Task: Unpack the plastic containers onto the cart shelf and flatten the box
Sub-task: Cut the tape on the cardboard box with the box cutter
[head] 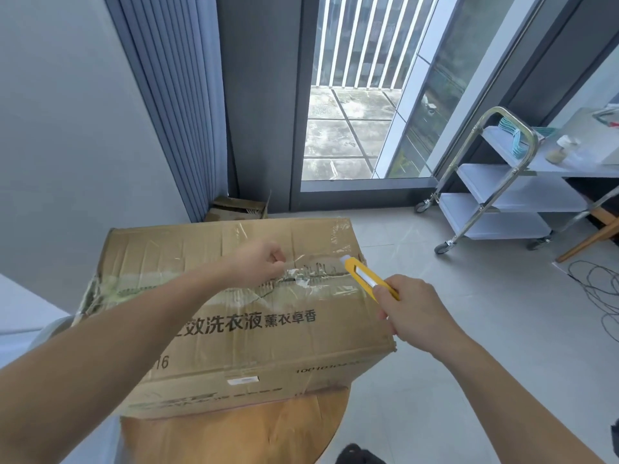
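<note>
A large brown cardboard box (pixel 214 336) with black printed characters sits closed on a round wooden table (pixel 254 430). Clear tape (pixel 301 274) runs along its top seam and is torn and crumpled near the middle. My left hand (pixel 259 262) pinches the loose tape at the seam. My right hand (pixel 412 313) grips a yellow utility knife (pixel 361 272), whose tip lies at the right end of the seam. The box's contents are hidden. The three-shelf metal cart (pixel 502 195) stands at the right.
A smaller open cardboard box (pixel 239 207) lies on the floor by the grey curtain (pixel 174 105). A glass balcony door (pixel 355 95) is behind. A white table (pixel 582 152) with small items and black cables (pixel 599 289) on the floor sit near the cart.
</note>
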### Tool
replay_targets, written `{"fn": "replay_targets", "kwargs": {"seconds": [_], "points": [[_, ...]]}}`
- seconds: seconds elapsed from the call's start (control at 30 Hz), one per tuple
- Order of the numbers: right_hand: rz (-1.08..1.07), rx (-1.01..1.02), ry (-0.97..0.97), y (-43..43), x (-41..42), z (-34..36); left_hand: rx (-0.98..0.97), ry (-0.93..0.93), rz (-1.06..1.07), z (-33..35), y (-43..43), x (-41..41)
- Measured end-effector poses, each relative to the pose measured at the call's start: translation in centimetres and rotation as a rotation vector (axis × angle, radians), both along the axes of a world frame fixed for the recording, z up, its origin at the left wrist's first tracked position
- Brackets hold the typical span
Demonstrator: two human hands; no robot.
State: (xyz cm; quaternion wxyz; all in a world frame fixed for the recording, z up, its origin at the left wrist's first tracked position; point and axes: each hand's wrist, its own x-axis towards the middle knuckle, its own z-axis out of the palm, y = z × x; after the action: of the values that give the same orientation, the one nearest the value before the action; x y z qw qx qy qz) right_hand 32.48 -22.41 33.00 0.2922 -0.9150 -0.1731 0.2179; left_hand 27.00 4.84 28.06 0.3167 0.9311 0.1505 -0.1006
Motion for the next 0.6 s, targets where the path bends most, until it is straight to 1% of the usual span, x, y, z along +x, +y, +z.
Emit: {"fn": "replay_targets", "kwargs": {"seconds": [0.1,0.2,0.33,0.47,0.6], "points": [[0.008,0.084,0.017,0.2,-0.7,0.1,0.084,0.031,0.037,0.4,1.0,-1.9],[0.086,0.13,0.062,0.0,-1.4,0.5,0.141,0.015,0.094,0.9,1.5,-3.5],[0.182,0.241,0.152,-1.1,-2.9,0.5,0.138,-0.024,0.177,1.6,1.0,-5.2],[0.216,0.391,0.272,-2.9,-4.2,0.3,0.139,-0.044,0.233,2.0,-0.3,-7.1],[0.274,0.499,0.366,-3.7,-5.9,-0.3,0.174,-0.04,0.261,2.5,-1.2,-9.7]]}}
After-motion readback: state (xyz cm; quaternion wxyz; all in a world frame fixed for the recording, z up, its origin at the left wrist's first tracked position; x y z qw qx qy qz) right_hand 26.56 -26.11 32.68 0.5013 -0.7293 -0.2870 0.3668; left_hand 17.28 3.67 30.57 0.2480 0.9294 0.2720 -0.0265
